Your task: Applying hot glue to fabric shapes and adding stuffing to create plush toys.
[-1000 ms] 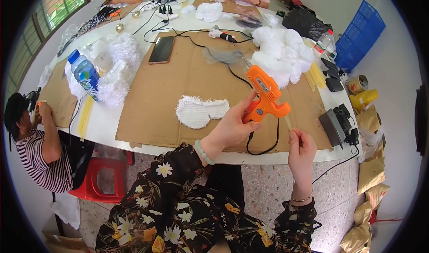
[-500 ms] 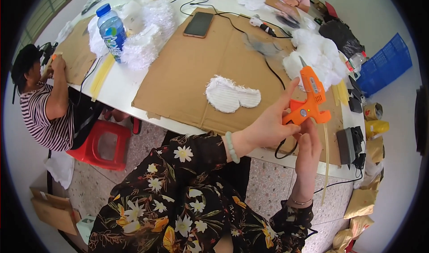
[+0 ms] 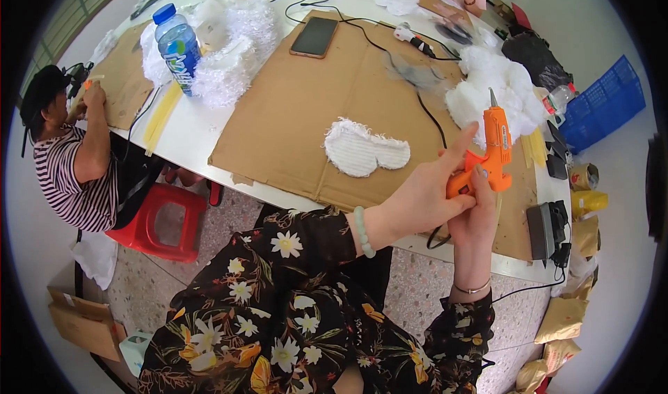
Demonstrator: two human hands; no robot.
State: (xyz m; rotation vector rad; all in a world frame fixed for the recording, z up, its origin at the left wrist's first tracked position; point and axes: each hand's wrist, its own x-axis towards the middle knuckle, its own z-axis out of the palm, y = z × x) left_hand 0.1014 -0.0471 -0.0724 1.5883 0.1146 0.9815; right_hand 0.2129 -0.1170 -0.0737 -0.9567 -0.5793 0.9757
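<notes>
A clear plastic bottle (image 3: pixel 177 46) with a blue cap and a blue label stands at the table's far left, and a dark, blank-screened phone (image 3: pixel 314 37) lies flat on the brown cardboard sheet (image 3: pixel 292 115) beyond the middle. On the floor at the right edge lie yellow and tan bags (image 3: pixel 565 317), with 2 small yellow packs (image 3: pixel 584 188) just above them beside a blue plastic crate (image 3: pixel 604 105). At the lower left, 1 brown cardboard box (image 3: pixel 83 317) sits on the floor.
</notes>
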